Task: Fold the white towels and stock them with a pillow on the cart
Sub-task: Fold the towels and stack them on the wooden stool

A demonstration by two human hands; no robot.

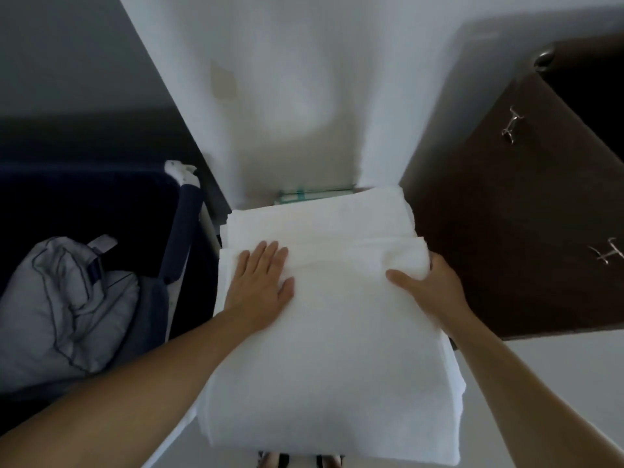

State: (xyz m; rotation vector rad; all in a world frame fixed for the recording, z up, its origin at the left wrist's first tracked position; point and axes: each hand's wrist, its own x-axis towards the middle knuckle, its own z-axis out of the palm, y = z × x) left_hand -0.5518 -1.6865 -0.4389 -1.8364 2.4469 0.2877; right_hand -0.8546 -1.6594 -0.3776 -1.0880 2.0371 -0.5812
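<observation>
The left hand [261,282] is pressing flat on the towel [331,349] atop what is probably the cart's stack, while the right hand [429,285] is pinching its right edge, best drawn taut and square before smoothing.

A big white towel [337,349] lies folded on top of a pile of other white towels [320,217]. The left hand [261,287] lies flat on the top towel, fingers straight and close together. The right hand [430,285] holds the towel's right edge, with the thumb on top and the fingers tucked round the side. To the left sits a dark blue bag [84,211] with a grey pillow [64,309] inside it. A brown cupboard [513,214] with shiny handles [511,125] stands on the right. A white wall [304,79] is behind the pile.
</observation>
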